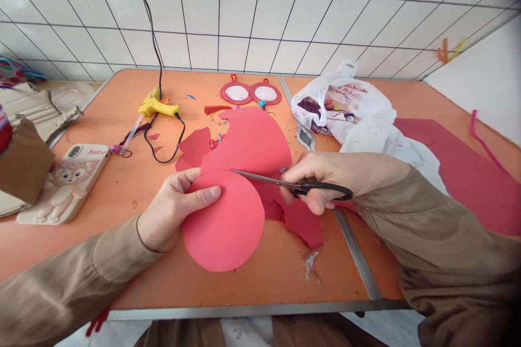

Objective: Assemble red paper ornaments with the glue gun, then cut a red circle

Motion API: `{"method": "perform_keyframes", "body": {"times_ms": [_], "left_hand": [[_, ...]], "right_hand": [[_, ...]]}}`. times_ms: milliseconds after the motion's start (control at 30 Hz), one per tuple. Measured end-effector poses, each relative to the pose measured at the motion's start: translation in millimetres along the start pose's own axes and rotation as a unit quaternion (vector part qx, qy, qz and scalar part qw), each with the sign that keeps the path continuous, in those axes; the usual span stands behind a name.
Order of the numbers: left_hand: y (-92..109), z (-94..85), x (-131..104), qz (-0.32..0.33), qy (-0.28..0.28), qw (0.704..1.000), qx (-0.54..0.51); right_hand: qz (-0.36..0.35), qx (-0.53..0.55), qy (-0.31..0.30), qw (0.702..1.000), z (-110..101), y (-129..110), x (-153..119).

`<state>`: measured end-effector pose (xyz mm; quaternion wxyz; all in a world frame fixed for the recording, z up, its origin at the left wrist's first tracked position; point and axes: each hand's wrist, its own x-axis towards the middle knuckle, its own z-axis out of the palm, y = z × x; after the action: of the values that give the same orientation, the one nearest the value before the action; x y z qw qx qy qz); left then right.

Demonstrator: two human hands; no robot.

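Observation:
My left hand (177,206) pinches a round piece of red paper (226,227) at its upper left edge, thumb on top. The disc faces me above the orange table (154,282). In my right hand (313,179) is a pair of black-handled scissors (280,181), fingers in the loops. The blades point left and lie along the disc's top edge, where a larger sheet of red paper (252,141) curls up behind. Red paper scraps (303,222) lie under and to the right of the disc.
A yellow glue gun (158,104) with its cord stands back left, near a phone in a cartoon case (67,184) and a cardboard box (26,157). Two red-rimmed discs (236,93) lie at the back. A white plastic bag (358,103) and red sheet (459,173) are right.

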<state>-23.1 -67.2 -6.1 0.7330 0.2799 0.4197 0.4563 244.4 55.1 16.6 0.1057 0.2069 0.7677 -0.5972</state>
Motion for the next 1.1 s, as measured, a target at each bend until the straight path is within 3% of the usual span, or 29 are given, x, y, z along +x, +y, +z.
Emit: {"method": "perform_keyframes", "body": {"times_ms": [433, 1100], "left_hand": [[1.4, 1.0, 1.7, 0.004, 0.009, 1.000, 0.006], [5.9, 6.9, 4.0, 0.052, 0.078, 0.996, 0.001]], "right_hand": [[-0.026, 0.040, 0.016, 0.999, 3.1, -0.1, 2.4], [0.013, 0.060, -0.014, 0.998, -0.8, -0.1, 2.3]]}}
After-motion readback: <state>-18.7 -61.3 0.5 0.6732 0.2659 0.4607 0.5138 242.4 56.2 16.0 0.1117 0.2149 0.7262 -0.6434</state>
